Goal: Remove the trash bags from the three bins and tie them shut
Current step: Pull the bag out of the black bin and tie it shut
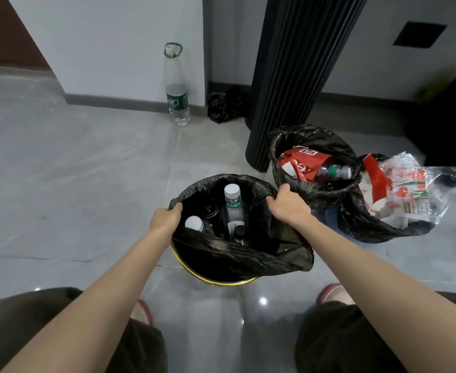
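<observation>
our left grip (166, 218) and right grip (288, 203) each clutch the rim of the black bag (237, 257), partly out of the near bin (216, 281). the bottles (232, 205) inside weigh on thin plastic; a sharp pull may tear it or tip the bin.

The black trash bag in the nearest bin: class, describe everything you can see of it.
The black trash bag is thin, glossy, crinkled plastic, its mouth open. It sits in a round bin with a gold rim, its near edge off the rim and slumped across the opening. The left hand grips the mouth's left edge and the right hand grips its right edge, fingers curled over the plastic. Inside stand clear bottles, two with white caps. It is not yet tied.
</observation>
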### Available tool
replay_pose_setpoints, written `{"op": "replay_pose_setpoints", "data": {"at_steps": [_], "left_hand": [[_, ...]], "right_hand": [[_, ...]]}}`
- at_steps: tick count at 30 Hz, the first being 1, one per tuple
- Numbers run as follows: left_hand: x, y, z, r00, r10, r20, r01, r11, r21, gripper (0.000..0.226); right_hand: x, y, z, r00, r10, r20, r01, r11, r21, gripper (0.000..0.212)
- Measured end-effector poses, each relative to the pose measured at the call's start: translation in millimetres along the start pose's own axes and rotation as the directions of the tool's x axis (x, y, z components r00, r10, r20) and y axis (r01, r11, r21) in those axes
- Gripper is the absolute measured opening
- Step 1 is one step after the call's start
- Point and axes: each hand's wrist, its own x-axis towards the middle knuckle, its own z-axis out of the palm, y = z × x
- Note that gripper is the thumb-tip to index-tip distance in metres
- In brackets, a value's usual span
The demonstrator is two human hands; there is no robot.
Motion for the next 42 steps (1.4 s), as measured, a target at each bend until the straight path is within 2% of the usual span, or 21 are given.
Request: {"op": "replay_pose_setpoints", "data": {"at_steps": [3,6,10,14,16,19,23,25,27,29,32,34,36,38,40,42], "left_hand": [[6.4,-2.4,-1.1,0.985,0.123,-0.119,-0.115,0.990,0.076,0.031],[3.6,0.2,-6.6,0.965,0.195,-0.177,-0.184,0.980,0.079,0.027],[-14.0,13.2,-14.5,0.932,0.291,-0.215,-0.302,0.953,-0.022,0.026],[-39.4,34.1,-23.4,0.897,0.384,-0.220,-0.409,0.909,-0.084,0.022],[-53.9,41.8,-28.4,0.889,0.412,-0.200,-0.437,0.894,-0.101,0.024],[-70.9,43.2,-37.0,0.889,0.449,-0.091,-0.454,0.889,-0.054,0.028],[-81.5,33.7,-48.9,0.911,0.397,0.108,-0.408,0.908,0.099,0.034],[-87.8,26.5,-55.9,0.914,0.355,0.196,-0.387,0.908,0.159,0.032],[-89.4,20.0,-61.2,0.887,0.406,0.219,-0.451,0.863,0.227,0.028],[-92.0,16.8,-65.8,0.842,0.494,0.217,-0.539,0.773,0.334,0.023],[-97.7,16.2,-65.2,0.818,0.525,0.234,-0.573,0.710,0.410,0.030],[-99.9,14.1,-62.5,0.810,0.538,0.234,-0.579,0.669,0.465,0.040],[-101.5,11.4,-59.5,0.803,0.554,0.218,-0.570,0.611,0.548,0.050],[-100.4,8.5,-56.9,0.796,0.555,0.241,-0.569,0.552,0.610,0.053],[-95.0,7.4,-55.4,0.787,0.547,0.285,-0.578,0.493,0.650,0.038],[-90.5,8.9,-55.7,0.773,0.555,0.306,-0.593,0.464,0.658,0.014]], "right_hand": [[4.6,3.8,-0.8,0.996,0.003,-0.092,-0.003,1.000,-0.003,0.036],[6.3,7.8,-3.7,0.990,-0.018,-0.137,0.029,0.997,0.078,0.022],[-1.6,4.4,-11.8,0.981,-0.059,-0.184,0.115,0.944,0.310,0.029],[-22.4,-0.2,-24.9,0.965,-0.141,-0.223,0.221,0.894,0.391,0.008],[-36.3,2.7,-29.6,0.955,-0.235,-0.180,0.280,0.913,0.295,0.005],[-56.0,10.1,-36.5,0.940,-0.342,-0.010,0.341,0.934,0.107,0.005],[-76.2,22.6,-44.5,0.888,-0.401,0.225,0.398,0.915,0.058,0.005],[-80.9,29.0,-43.5,0.897,-0.383,0.220,0.365,0.923,0.122,0.010],[-79.9,34.1,-39.2,0.937,-0.342,0.066,0.325,0.926,0.191,0.020],[-77.2,35.7,-32.4,0.957,-0.278,-0.075,0.288,0.934,0.211,0.039],[-79.9,31.1,-26.0,0.985,-0.167,-0.042,0.173,0.952,0.254,0.069],[-79.0,28.4,-20.7,0.991,-0.130,0.024,0.116,0.939,0.325,0.075],[-76.2,27.5,-12.1,0.992,-0.127,0.014,0.116,0.937,0.328,0.069],[-73.7,24.8,-5.5,0.983,-0.175,-0.061,0.185,0.938,0.294,0.046],[-77.1,17.1,-5.1,0.960,-0.255,-0.111,0.277,0.911,0.305,0.019],[-84.8,5.6,-8.5,0.932,-0.350,-0.089,0.359,0.873,0.331,0.011]]}}
